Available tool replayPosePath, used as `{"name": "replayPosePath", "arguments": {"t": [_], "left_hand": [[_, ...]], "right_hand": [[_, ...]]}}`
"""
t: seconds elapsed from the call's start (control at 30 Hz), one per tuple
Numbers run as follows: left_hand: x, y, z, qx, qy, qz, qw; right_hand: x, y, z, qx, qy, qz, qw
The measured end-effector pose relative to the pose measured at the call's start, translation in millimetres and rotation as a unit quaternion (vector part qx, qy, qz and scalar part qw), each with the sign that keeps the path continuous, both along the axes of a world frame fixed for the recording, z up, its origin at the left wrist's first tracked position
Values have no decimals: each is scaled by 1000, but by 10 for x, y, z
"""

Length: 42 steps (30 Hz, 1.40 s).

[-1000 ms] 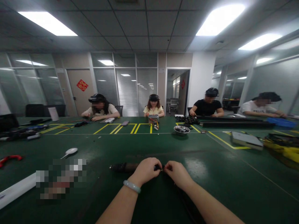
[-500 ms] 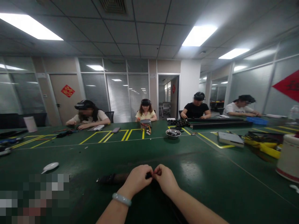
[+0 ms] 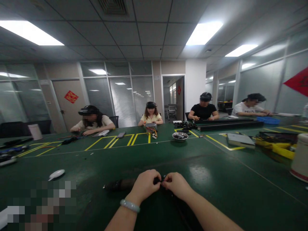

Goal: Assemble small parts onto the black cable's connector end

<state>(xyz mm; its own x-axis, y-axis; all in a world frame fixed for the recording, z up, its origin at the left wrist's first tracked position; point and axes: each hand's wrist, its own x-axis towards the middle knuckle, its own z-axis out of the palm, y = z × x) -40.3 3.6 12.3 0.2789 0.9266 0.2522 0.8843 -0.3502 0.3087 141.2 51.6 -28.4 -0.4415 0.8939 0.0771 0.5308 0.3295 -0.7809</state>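
Observation:
My left hand (image 3: 147, 185), with a pale bangle (image 3: 130, 205) at the wrist, is closed in a pinch. A small black piece (image 3: 156, 181) shows between its thumb and fingers. Just left of that hand a dark tubular object (image 3: 120, 185) with a small bright tip lies along the table and runs out of sight behind the hand. Whether the black piece is its end, I cannot tell. My right hand (image 3: 176, 185) pinches close against the left fingertips; what it holds is too small to make out. A faint dark strand trails below the right hand.
Across the green table (image 3: 101, 166) several co-workers sit at work. A white spoon (image 3: 57, 174) lies at left. Farther off are a metal bowl (image 3: 180, 137), long black bars (image 3: 231, 124), a grey box (image 3: 240, 140), a yellow tray (image 3: 284, 150) and a white canister (image 3: 299, 157).
The view has shifted slightly, so my hands and the table things sit a little farther right. Both hands keep their pinch, fingertips close together.

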Motion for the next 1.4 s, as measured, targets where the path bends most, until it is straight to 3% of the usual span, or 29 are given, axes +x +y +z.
{"name": "replayPosePath", "arguments": {"t": [0.37,0.67,0.93,1.4], "left_hand": [[-22,-30,59,-41,4,28,999],[-90,-34,52,-44,-9,7,999],[-165,-60,117,-61,8,47,997],[99,-62,20,-31,5,49,998]], "right_hand": [[10,-25,18,-6,8,-30,999],[22,-4,10,4,17,-29,999],[28,11,0,7,20,-28,999],[219,185,-35,-48,40,15,998]]}}
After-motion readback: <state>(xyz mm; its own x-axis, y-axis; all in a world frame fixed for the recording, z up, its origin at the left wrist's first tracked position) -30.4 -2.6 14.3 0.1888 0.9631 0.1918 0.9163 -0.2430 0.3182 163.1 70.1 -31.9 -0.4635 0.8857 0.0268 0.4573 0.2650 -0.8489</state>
